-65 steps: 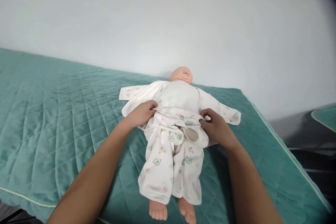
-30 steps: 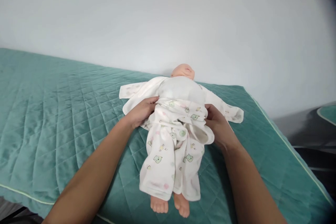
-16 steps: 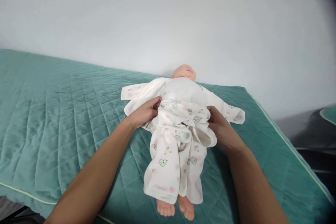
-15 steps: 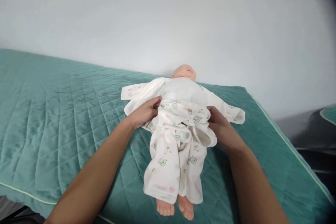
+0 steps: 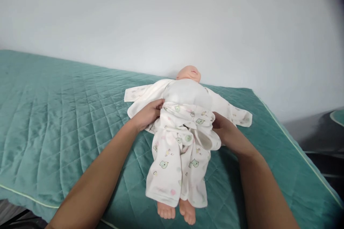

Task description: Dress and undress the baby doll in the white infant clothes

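A baby doll [image 5: 189, 73] lies on its back, head away from me and bare feet toward me. It wears a white printed jacket [image 5: 145, 93], spread open with both sleeves out, over a plain white belly. White pants [image 5: 166, 164] with green animal prints cover its legs, their waistband up at the belly. My left hand [image 5: 150, 113] is closed on the pants' waistband at the doll's left-of-picture side. At the other side, my right hand [image 5: 225, 130] grips the waistband, its fingertips partly hidden behind the cloth.
A green quilted cover [image 5: 67, 121] with pale piping lies under the doll. Behind it rises a white wall [image 5: 134, 25]. The cover's edges run along the front left and down the right, where a dark area with a green-topped object [image 5: 338, 117] stands.
The doll's legs and the pants have shifted slightly to the left. My right hand has turned a little, while my left hand stays almost in place on the waistband.
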A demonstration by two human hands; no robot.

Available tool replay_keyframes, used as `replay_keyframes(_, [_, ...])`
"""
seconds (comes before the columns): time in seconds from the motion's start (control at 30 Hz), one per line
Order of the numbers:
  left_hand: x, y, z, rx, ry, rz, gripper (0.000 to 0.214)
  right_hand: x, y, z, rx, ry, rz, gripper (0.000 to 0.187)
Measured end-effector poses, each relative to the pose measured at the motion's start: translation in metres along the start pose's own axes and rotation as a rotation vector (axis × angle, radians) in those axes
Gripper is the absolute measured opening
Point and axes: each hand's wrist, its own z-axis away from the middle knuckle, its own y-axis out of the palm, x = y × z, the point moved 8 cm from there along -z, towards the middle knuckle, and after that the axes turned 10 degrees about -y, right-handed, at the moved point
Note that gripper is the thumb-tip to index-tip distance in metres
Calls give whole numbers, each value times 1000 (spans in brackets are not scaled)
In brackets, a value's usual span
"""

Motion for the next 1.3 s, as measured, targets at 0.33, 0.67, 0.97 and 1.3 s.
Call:
replay_keyframes(0.33, [-19, -1, 13, -115, 78, -280, 16, 4, 4, -4, 2, -71, 43, 50])
replay_keyframes(0.67, [-19, 2, 13, -98, 117, -289, 30, 4, 8, -5, -41, -104, -85, 55])
replay_keyframes(0.97, [-20, 8, 14, -115, 59, -202, 39, 4, 1, -7, -161, -158, -91, 46])
replay_keyframes(1.3, [-19, 12, 12, -74, 39, -69, 44, -3, 1, -8, -241, -168, -114, 42])
